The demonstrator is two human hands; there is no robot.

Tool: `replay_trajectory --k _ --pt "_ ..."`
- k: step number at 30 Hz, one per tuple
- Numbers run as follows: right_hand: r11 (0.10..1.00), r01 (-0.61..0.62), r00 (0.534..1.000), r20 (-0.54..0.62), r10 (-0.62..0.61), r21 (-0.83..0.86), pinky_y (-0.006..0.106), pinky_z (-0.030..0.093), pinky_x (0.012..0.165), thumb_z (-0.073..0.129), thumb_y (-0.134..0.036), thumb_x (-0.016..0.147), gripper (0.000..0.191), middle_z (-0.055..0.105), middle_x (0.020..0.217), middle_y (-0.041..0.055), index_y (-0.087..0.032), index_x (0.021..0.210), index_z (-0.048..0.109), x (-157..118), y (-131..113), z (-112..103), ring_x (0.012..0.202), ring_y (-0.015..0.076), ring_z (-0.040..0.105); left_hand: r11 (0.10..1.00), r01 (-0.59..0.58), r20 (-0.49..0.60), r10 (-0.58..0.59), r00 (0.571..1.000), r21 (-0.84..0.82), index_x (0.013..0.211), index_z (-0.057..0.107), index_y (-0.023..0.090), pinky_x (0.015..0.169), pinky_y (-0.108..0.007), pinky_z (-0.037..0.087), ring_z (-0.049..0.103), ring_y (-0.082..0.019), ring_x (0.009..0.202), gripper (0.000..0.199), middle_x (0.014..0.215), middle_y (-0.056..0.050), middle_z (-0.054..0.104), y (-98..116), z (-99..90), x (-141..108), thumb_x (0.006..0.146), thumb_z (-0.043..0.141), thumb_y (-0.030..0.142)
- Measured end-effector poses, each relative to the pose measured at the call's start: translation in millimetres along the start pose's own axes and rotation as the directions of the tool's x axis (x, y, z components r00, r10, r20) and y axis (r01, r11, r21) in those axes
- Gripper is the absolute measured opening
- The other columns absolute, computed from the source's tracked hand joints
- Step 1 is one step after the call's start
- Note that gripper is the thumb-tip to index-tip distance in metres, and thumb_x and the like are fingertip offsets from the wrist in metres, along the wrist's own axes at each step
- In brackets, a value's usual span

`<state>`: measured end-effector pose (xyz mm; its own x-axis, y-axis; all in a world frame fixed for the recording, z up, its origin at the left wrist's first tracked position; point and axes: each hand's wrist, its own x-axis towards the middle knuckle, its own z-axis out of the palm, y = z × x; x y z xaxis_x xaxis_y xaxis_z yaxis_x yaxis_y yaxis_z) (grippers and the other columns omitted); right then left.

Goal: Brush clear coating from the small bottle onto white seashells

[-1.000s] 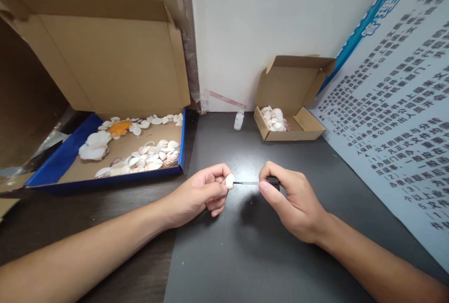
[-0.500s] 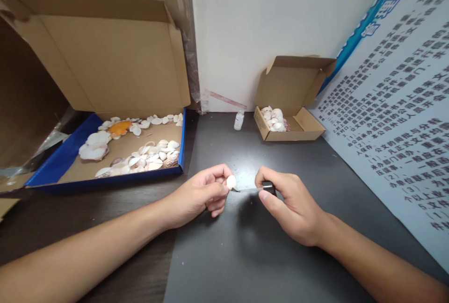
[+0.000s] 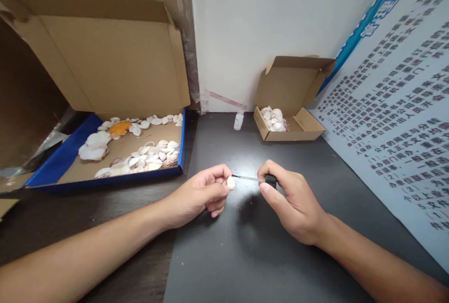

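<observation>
Closed in a pinch, our left hand (image 3: 206, 192) holds a small, rounded white seashell (image 3: 231, 183); at the shell's 3 o'clock, our curled right hand (image 3: 293, 202) grips a slim, clear-stemmed, black-capped, plastic-looking brush (image 3: 250, 179), its dark tip (image 3: 235, 176) near the 12 o'clock edge, contact unclear. A steady pinch and light strokes should serve us best.

left hand (image 3: 208, 191) pinches with thumb and forefinger, wrist (image 3: 171, 209) over the left edge of the grey mat (image 3: 277, 275); right hand (image 3: 291, 200) faces it, forefinger curled; both forearms (image 3: 115, 247) slant inward.
</observation>
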<state>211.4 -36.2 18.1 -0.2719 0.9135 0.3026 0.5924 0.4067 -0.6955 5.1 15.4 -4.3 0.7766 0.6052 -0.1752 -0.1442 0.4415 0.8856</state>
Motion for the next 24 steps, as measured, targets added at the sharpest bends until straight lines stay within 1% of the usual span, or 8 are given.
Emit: replay_trajectory --k 4,6,8,13,15,20,24 --pt "0.998 0.034 0.996 0.079 -0.038 0.049 0.024 0.028 0.05 0.043 -0.025 0.091 0.015 0.036 0.056 -0.008 -0.022 0.077 0.039 -2.8 0.3 0.2 0.048 0.01 0.035 1.0 -0.019 0.008 0.019 1.0 0.0 0.084 0.046 0.02 0.046 -0.017 0.037 0.029 -0.005 0.045 0.016 0.054 0.01 0.034 -1.7 -1.1 0.7 0.086 0.062 0.024" --pt "0.997 0.047 0.994 0.093 -0.053 0.067 0.024 0.028 0.05 0.043 -0.025 0.091 0.014 0.035 0.056 -0.0082 -0.022 0.077 0.039 -3.3 0.4 0.2 0.048 0.01 0.034 1.0 -0.029 0.011 0.029 1.0 -0.006 0.084 0.047 0.02 0.046 -0.017 0.037 0.03 -0.005 0.045 0.016 0.054 0.01 0.036 -2.5 -1.6 0.7 0.086 0.062 0.024" --pt "0.997 0.04 0.996 0.082 -0.045 0.06 0.024 0.028 0.05 0.043 -0.025 0.091 0.014 0.035 0.056 -0.0081 -0.022 0.078 0.04 -2.7 0.6 0.2 0.048 0.0101 0.035 0.999 -0.033 0.011 0.033 0.999 -0.012 0.084 0.047 0.02 0.046 -0.017 0.037 0.031 -0.005 0.045 0.017 0.054 0.01 0.037 -2.9 -1.8 0.6 0.085 0.063 0.023" --pt "0.998 -0.038 0.999 -0.009 0.037 -0.041 0.024 0.028 0.051 0.043 -0.027 0.092 0.017 0.038 0.057 -0.0074 -0.022 0.077 0.041 0.3 1.4 0.1 0.05 0.0103 0.037 1.0 -0.029 0.004 0.029 1.0 -0.007 0.083 0.048 0.019 0.046 -0.016 0.037 0.031 -0.004 0.045 0.016 0.055 0.01 0.038 -2.0 -1.2 0.5 0.085 0.064 0.023" --pt "0.999 -0.031 1.0 -0.003 0.031 -0.031 0.024 0.029 0.051 0.043 -0.027 0.093 0.016 0.038 0.057 -0.0075 -0.022 0.078 0.041 0.2 1.5 0.0 0.049 0.0103 0.036 1.0 -0.03 0.003 0.03 1.0 -0.008 0.083 0.049 0.019 0.046 -0.016 0.037 0.031 -0.004 0.045 0.017 0.055 0.01 0.039 -1.5 -0.8 0.6 0.085 0.065 0.024" --pt "0.999 0.026 0.999 0.042 -0.028 0.028 0.024 0.029 0.051 0.043 -0.026 0.092 0.015 0.037 0.057 -0.0078 -0.022 0.078 0.04 -2.2 0.1 -0.4 0.049 0.01 0.035 1.0 -0.023 -0.001 0.023 1.0 -0.019 0.084 0.047 0.019 0.046 -0.016 0.037 0.031 -0.004 0.044 0.021 0.055 0.01 0.039 -1.1 -0.3 0.4 0.085 0.067 0.026" --pt "0.998 0.044 0.996 0.079 -0.047 0.046 0.024 0.028 0.049 0.043 -0.025 0.091 0.015 0.035 0.055 -0.0085 -0.022 0.077 0.038 -1.8 -1.0 -0.8 0.047 0.0095 0.034 0.999 -0.026 0.001 0.026 1.0 -0.023 0.084 0.048 0.019 0.046 -0.016 0.037 0.031 -0.003 0.044 0.02 0.055 0.01 0.039 -2.2 -1.6 0.8 0.085 0.067 0.026"
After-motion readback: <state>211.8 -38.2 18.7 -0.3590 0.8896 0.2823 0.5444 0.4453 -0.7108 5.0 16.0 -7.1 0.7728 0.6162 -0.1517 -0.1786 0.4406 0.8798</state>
